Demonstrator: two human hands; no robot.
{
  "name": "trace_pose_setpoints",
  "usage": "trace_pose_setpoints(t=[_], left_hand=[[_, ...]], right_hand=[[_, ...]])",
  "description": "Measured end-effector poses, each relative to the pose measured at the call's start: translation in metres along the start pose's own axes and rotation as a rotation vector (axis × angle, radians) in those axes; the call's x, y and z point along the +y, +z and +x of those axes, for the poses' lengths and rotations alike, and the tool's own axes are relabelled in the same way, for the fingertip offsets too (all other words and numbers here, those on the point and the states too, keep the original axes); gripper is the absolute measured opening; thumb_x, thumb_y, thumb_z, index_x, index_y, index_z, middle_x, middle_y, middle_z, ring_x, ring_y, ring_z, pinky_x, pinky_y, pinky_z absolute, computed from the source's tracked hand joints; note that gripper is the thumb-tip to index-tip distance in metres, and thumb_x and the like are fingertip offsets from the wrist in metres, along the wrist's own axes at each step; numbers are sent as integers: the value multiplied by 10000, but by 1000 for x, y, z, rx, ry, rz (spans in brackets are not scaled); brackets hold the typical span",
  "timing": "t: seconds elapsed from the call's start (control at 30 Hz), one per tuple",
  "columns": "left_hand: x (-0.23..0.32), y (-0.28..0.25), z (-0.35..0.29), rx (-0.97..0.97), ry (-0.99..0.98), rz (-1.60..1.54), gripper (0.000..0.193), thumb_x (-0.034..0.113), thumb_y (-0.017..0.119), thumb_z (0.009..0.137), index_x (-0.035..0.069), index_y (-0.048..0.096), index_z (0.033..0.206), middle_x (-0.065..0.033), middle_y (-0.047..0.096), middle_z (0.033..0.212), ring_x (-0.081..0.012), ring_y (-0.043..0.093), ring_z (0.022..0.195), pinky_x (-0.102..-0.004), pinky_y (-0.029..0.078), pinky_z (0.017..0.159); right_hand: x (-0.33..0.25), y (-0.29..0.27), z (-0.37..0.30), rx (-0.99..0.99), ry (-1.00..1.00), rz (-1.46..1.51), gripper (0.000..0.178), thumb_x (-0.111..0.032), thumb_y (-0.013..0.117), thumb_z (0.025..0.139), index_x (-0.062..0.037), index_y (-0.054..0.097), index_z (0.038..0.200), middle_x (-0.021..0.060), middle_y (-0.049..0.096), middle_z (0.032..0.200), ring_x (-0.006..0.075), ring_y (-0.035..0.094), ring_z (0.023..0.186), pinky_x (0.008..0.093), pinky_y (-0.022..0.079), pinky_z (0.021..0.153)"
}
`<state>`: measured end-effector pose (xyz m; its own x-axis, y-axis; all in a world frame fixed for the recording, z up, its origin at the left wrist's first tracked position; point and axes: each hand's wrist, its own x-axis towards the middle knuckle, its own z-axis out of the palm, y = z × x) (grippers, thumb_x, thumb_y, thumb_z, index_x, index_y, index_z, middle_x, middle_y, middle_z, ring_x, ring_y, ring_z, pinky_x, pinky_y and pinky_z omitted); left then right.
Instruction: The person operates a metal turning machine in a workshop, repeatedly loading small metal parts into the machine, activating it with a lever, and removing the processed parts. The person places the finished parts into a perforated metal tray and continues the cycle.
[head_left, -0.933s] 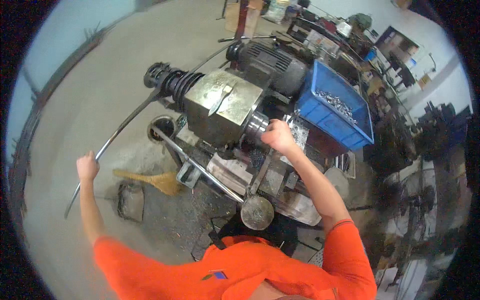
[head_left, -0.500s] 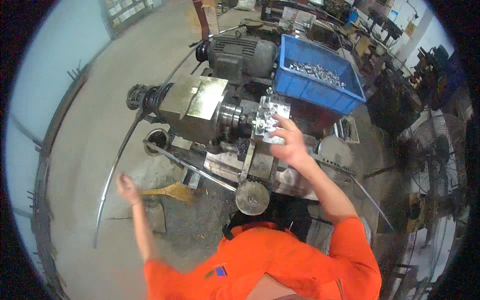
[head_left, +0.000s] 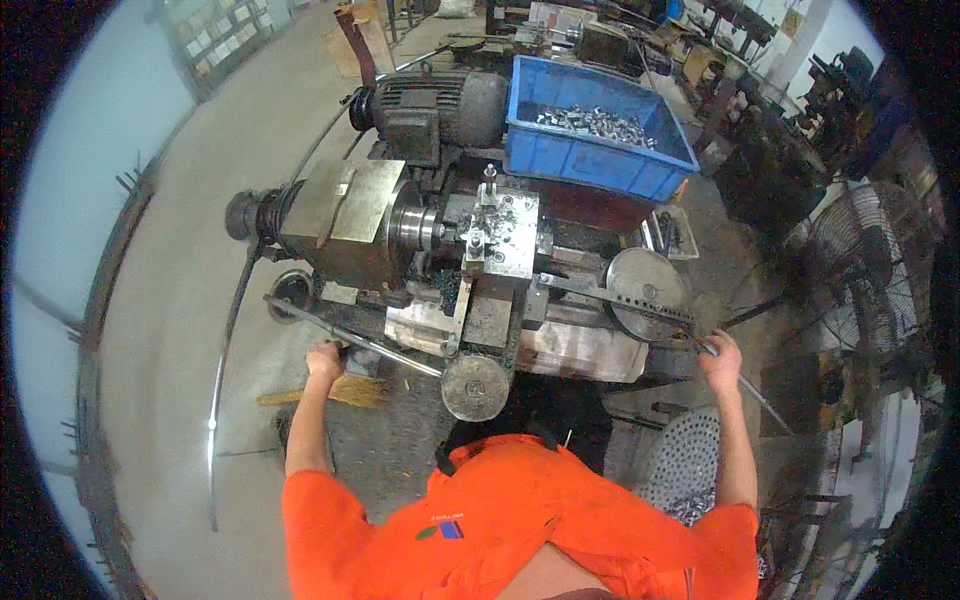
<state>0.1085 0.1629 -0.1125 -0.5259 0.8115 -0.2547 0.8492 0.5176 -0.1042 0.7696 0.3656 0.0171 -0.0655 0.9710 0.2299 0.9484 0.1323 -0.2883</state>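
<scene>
A small lathe stands before me, with its chuck (head_left: 412, 228) facing a metal tool block (head_left: 512, 235) that carries clamps and scattered shavings. My right hand (head_left: 718, 360) is closed round a metal lever (head_left: 752, 392) beside the large round disc (head_left: 648, 292) at the machine's right. On the left, my left hand (head_left: 325, 360) is closed near a long bar (head_left: 365, 332) that slants to the round handwheel (head_left: 476, 388). A small dark piece shows at its fingers; what they grip is too hidden to name.
A blue bin (head_left: 600, 165) of small metal parts sits behind the lathe, right of the motor (head_left: 440, 108). A straw broom (head_left: 350, 391) lies on the floor at left. A perforated pan (head_left: 685, 455) with metal pieces is by my right arm, and a fan (head_left: 850, 240) stands farther right.
My right hand has left the tool block and moved right and nearer, onto the lever. My left hand has come in from the far left toward the slanting bar. The view has shifted slightly.
</scene>
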Motion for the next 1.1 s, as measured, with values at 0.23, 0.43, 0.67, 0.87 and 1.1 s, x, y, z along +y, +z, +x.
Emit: trace_pose_setpoints(t=[0.23,0.43,0.67,0.87,1.1], left_hand=[[-63,7,-6,172,-180,-997,374,292,559,735,10,540,980,-151,596,730,-240,579,554,-317,454,479],[-44,-61,-11,227,-275,-1397,481,381,500,788,-82,515,919,-172,579,661,-204,542,407,-253,426,368],[7,-63,8,314,-443,-1379,381,296,508,754,-69,477,858,-146,540,578,-237,545,386,-276,434,318],[11,-76,-7,239,-402,-1368,381,311,489,758,-63,508,830,-142,541,558,-217,540,372,-262,424,318],[10,-72,-2,230,-397,-1320,422,361,467,757,-57,528,769,-155,557,558,-212,540,376,-247,404,312]], right_hand=[[131,-2,-27,-262,404,-461,402,-202,601,567,-44,555,933,177,574,879,308,552,840,370,446,724],[115,12,-80,-254,471,-483,253,-169,525,592,-40,585,801,184,583,813,319,567,762,391,454,674],[87,61,-194,-237,405,323,134,-140,521,603,-13,545,637,49,477,502,130,459,430,269,370,407],[22,54,-203,-304,636,681,117,-122,499,599,-33,556,649,-8,445,497,88,380,408,245,277,375],[-17,26,-194,-257,625,571,95,-109,515,575,-24,489,608,-8,425,505,97,379,459,277,324,413]])
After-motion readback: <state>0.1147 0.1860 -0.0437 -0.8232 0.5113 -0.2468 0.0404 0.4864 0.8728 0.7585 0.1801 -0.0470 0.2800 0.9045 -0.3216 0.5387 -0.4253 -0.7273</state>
